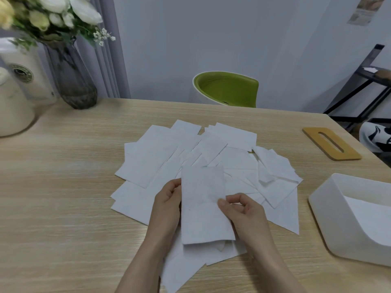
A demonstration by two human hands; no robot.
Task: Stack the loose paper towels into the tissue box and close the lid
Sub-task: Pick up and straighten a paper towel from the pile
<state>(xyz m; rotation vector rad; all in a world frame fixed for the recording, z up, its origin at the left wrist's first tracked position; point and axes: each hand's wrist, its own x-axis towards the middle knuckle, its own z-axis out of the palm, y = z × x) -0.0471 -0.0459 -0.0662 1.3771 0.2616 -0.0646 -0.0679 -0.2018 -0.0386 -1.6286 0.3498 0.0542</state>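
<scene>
1. Table (63,187) of pale wood carries the whole job.
2. Paper towels (211,157) lie fanned loose across its middle, most not yet gathered.
3. Tissue box (330,225) stands open at the right, one sheet seemingly inside; its wooden lid (330,143) lies apart, farther back.
4. One towel (203,208) is held above the heap: left hand (169,205) grips its left edge, right hand (241,210) pinches its right edge.
5. Gathering looks under way; next, this sheet likely goes flat into the box.
</scene>
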